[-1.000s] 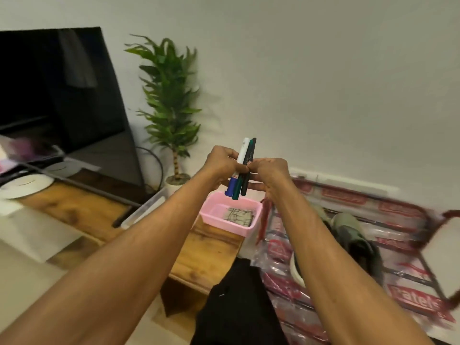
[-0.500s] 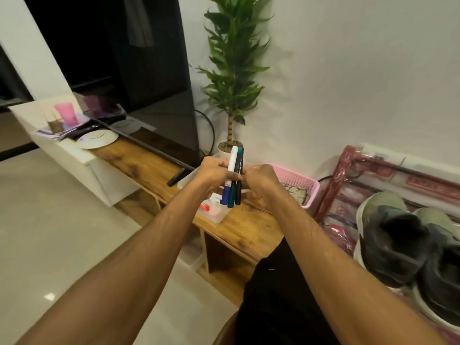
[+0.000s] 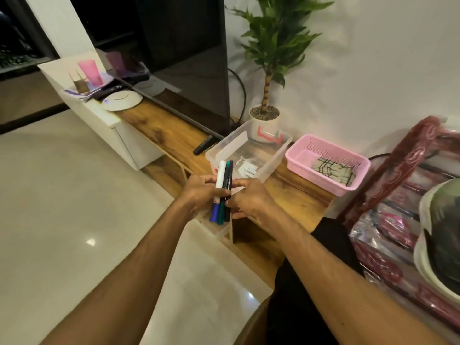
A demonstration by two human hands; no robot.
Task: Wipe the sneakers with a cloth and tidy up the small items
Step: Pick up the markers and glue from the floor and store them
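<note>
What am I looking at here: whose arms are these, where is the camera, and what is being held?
There is no machine here: a person works bare-handed. The single camera sits on their head and looks forward and down, so both arms reach in from the bottom of the picture. The left hand and right hand together grip three marker pens, held roughly upright. Behind them in this view, a clear plastic box sits on a wooden bench. Beside the box stands a pink basket with a folded cloth inside. A sneaker shows at the right edge.
</note>
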